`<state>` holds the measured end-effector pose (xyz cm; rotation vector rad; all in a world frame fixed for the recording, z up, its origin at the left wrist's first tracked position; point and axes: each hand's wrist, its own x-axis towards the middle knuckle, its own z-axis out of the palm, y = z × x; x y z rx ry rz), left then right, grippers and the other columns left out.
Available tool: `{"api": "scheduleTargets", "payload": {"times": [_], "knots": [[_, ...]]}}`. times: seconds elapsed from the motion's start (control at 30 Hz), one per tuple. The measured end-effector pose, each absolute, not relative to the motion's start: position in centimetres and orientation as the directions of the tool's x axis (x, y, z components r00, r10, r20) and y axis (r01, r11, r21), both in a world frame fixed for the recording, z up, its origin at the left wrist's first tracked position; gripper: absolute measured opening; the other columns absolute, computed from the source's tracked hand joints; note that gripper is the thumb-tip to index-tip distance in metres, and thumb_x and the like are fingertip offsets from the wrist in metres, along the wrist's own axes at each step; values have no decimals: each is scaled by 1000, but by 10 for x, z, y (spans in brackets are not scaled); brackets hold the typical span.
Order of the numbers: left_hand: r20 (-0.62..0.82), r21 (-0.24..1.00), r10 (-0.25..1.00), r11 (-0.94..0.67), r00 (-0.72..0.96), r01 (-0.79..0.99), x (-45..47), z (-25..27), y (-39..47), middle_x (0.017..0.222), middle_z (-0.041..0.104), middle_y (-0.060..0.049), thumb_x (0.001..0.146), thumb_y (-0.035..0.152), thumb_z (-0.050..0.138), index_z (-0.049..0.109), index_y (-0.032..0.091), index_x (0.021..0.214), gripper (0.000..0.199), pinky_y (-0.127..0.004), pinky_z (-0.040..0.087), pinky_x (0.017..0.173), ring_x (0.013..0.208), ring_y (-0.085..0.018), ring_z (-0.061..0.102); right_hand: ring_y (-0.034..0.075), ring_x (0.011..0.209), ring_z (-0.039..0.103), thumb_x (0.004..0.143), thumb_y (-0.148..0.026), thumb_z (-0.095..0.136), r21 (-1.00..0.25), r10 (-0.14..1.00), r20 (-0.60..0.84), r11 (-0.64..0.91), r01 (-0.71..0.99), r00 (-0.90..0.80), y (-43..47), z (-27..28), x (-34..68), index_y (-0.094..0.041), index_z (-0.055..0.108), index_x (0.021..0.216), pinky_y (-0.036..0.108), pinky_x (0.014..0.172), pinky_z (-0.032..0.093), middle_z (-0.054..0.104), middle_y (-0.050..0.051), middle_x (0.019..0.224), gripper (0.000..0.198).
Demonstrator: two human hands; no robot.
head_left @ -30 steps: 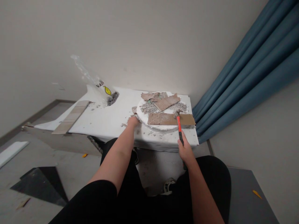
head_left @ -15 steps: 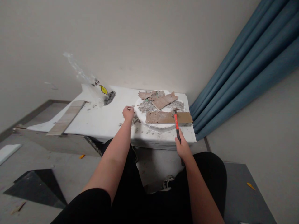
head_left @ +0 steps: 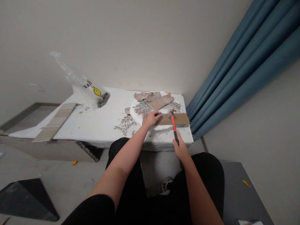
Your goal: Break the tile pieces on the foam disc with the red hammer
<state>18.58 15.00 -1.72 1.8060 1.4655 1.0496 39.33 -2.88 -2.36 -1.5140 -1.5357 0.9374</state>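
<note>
My right hand (head_left: 181, 148) grips a hammer (head_left: 173, 123) by its black and red handle. The hammer's head rests over a brown cardboard strip (head_left: 182, 118) lying across a round white foam disc (head_left: 136, 121). My left hand (head_left: 152, 118) is above the strip's left part, its fingers pinched together; whatever they may hold is too small to make out. Behind the strip, grey crushed bits (head_left: 142, 108) are heaped on the disc. A brown flat piece (head_left: 161, 101) and a torn, crumpled brown piece (head_left: 142, 96) lie on top of them.
Loose grey fragments (head_left: 126, 124) are scattered left of the disc on the white-covered table (head_left: 98, 122). A clear plastic bag (head_left: 87, 93) with dark bits stands further left, near another cardboard strip (head_left: 56, 122). A blue curtain (head_left: 225, 65) hangs at right.
My left hand has moved right, from beside the disc to above the cardboard strip. My right hand keeps the hammer in nearly the same place. The whole view has shifted slightly.
</note>
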Motion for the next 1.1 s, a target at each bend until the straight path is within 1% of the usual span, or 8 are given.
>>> {"api": "scheduleTargets", "payload": {"times": [0.1,0.23,0.37,0.73,0.9,1.03,1.1], "knots": [[202,780,973,-231,116,581,187,-20,152,87,76,-4,84,33,66,76,20,88,17,-31,47,81,82,-19,65,23,153,28,98,-39,45,-902,1000,27,22,432,7,-30,-23,394,-18,30,162,45,127,19,36,6,164,69],[196,743,973,-231,125,628,188,-22,152,87,76,-4,86,35,64,74,21,86,18,-31,47,81,83,-19,64,23,153,29,99,-40,44,-903,1000,19,16,429,2,-31,-23,394,-17,28,163,46,127,20,34,7,164,69],[196,735,974,-223,114,640,191,-25,153,86,75,-4,87,35,63,74,21,87,18,-32,48,81,82,-20,64,22,153,29,99,-40,44,-909,1000,25,20,416,6,-31,-25,395,-20,28,163,46,127,20,34,5,164,69],[211,731,972,-229,107,643,192,-25,153,89,76,-5,87,35,63,74,21,88,18,-33,47,84,85,-20,65,24,152,30,100,-43,44,-911,1000,21,17,412,4,-30,-26,396,-17,29,162,45,126,22,35,7,164,69],[210,729,971,-234,116,643,192,-27,154,91,76,-4,87,36,63,74,22,89,17,-34,48,86,87,-21,66,23,153,29,99,-43,44,-913,999,32,26,406,8,-30,-25,395,-20,29,162,46,126,22,35,6,164,69],[210,731,970,-236,118,640,192,-30,155,91,77,-5,87,36,63,74,22,90,18,-34,48,85,87,-21,66,22,153,27,100,-43,43,-910,1000,25,25,415,-5,-30,-25,395,-16,27,163,44,127,20,32,8,165,71],[202,734,972,-231,119,638,192,-31,155,91,77,-4,88,36,63,74,23,91,18,-34,48,85,86,-21,66,22,154,26,99,-43,43,-911,1000,29,29,411,-6,-29,-25,395,-16,27,163,43,127,20,31,7,166,71]]}}
